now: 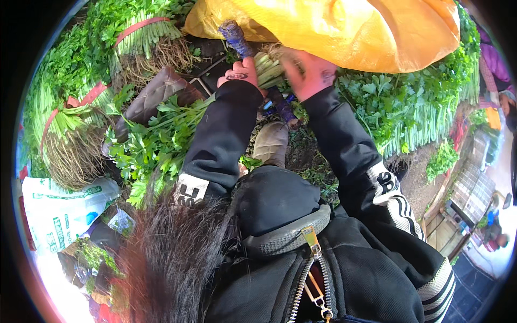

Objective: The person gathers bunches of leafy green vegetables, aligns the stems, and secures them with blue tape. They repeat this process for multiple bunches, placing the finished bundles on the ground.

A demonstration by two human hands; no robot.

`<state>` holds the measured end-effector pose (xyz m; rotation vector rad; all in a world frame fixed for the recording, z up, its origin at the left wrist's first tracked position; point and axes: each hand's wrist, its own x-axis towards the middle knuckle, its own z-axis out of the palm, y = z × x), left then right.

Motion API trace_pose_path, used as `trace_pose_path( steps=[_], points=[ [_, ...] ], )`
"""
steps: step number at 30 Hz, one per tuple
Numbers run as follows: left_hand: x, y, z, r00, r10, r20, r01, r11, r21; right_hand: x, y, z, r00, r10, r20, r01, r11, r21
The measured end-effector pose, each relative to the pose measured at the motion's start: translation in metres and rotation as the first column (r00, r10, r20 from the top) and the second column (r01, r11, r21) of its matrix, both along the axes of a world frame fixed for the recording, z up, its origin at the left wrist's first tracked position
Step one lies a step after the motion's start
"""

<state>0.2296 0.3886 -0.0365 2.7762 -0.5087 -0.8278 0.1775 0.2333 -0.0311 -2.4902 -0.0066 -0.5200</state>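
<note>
My left hand (242,76), in a pink glove with a dark oval print, is wrapped around a bunch of leafy celery. The bunch's pale stalks (266,70) show between my hands, and its green leaves (157,137) spread to the left beneath my left forearm. At the root end of the stalks is my right hand (309,72), also pink-gloved and blurred, with fingers spread; whether it touches the roots is unclear. A post wrapped in blue-purple material (236,38) rises just beyond my left hand. More such wrapped pieces (282,107) lie below the stalks.
A large orange-yellow woven sheet (363,32) covers the far side. Tied celery bundles with roots (76,149) stand at left, near a white printed plastic bag (60,214). More celery (404,109) is stacked at right. Another person (494,64) is partly visible at the right rim.
</note>
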Motion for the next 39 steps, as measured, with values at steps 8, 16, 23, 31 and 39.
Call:
trace_pose_path(
  steps=[8,16,23,31,39],
  points=[
    [0.003,0.004,-0.003,1.0,0.022,-0.003,-0.022,0.997,-0.076,-0.013,0.01,-0.006,0.994,0.025,-0.102,-0.06,0.934,-0.353],
    [0.007,0.006,-0.012,1.0,0.009,-0.007,-0.01,0.993,-0.118,-0.007,0.0,-0.007,0.994,-0.016,-0.107,0.006,0.996,-0.091],
    [0.006,0.007,-0.016,1.0,-0.002,0.008,0.003,0.993,-0.117,-0.005,-0.009,-0.008,0.983,-0.013,-0.183,-0.006,0.995,-0.104],
    [0.01,0.008,-0.023,1.0,0.001,-0.022,-0.005,0.985,-0.17,0.021,-0.016,-0.019,0.915,0.23,-0.33,-0.141,0.952,0.272],
    [0.006,0.01,-0.027,1.0,-0.008,0.003,0.009,0.98,-0.197,-0.009,-0.025,-0.029,0.947,0.123,-0.296,0.065,0.83,0.553]
  ],
)
